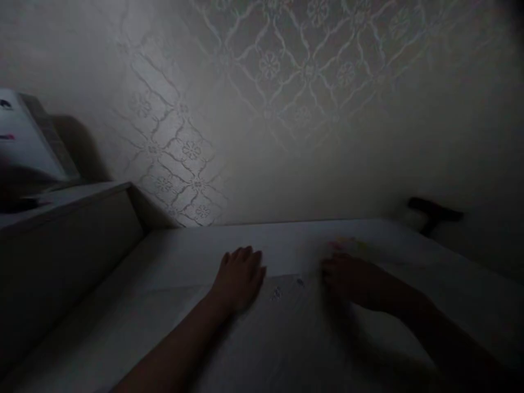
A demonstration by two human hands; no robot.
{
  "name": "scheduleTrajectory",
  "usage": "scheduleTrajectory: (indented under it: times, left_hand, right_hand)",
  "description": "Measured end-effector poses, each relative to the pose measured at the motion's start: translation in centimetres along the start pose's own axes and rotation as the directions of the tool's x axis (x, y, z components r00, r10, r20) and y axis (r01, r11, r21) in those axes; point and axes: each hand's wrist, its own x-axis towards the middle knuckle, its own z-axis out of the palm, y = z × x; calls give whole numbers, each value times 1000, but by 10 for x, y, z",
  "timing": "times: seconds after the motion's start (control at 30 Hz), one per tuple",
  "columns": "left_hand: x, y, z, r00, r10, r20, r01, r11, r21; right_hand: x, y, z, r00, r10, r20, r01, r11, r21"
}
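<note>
My left hand (pixel 240 277) rests palm down with its fingers a little apart, over the far edge of a pale patterned cloth (pixel 282 333). That edge lies across a white surface (pixel 286 237) along the wall. To the right, my right hand (pixel 341 275) is at the same edge, dark and blurred, so its fingers and anything under them cannot be made out. Just beyond it is a faint pink and yellow patch (pixel 346 243). Two small marks show on the cloth between the hands.
A patterned wall (pixel 303 153) rises behind the white surface. At the left stands a raised cabinet (pixel 82 234) with a white box (pixel 33 136) on top. A dark handle-like object (pixel 436 210) is at the right. The scene is dim.
</note>
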Motion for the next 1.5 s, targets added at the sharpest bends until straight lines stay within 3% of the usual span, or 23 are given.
scheduleTrajectory:
  times: [0.23, 0.43, 0.53, 0.63, 0.83, 1.0, 1.1, 1.23, 1.5]
  left_hand:
    - [0, 1, -1, 1000, -5, -8, 4, 1000, -18]
    - [0, 1, 0, 1000, -4, -5, 4, 1000, -12]
    - [0, 0, 1, 1000, -4, -13, 3, 1000, -12]
    - [0, -1, 2, 1000, -2, -9, 2, 1000, -17]
    - [0, -1, 1, 1000, 4, -13, -4, 1000, -13]
    - [0, 0, 2, 1000, -5, -19, 5, 1000, -12]
    - [0, 0, 2, 1000, -7, -13, 7, 1000, -11]
    - [1, 0, 0, 1000, -13, 5, 13, 1000, -11]
    - [1, -1, 2, 1000, -7, 1, 7, 1000, -8]
  right_hand:
    - [-3, -25, -13, 998, -42, 49, 29, 971, 238]
    - [-2, 4, -3, 995, 102, -8, -101, 991, 85]
    - [-3, 14, 1, 985, 157, 72, -163, 983, 88]
    - [-2, 3, -2, 972, 159, 173, -191, 964, 188]
    - [-2, -39, -19, 990, -3, 142, -38, 958, 283]
    - [-6, -47, -19, 986, -139, 88, 118, 970, 214]
    - [-8, -38, -10, 990, -139, 38, 132, 980, 148]
    - [-9, -14, 2, 997, -20, 69, 17, 999, 36]
    - [-4, 67, 18, 959, 216, 183, -220, 975, 4]
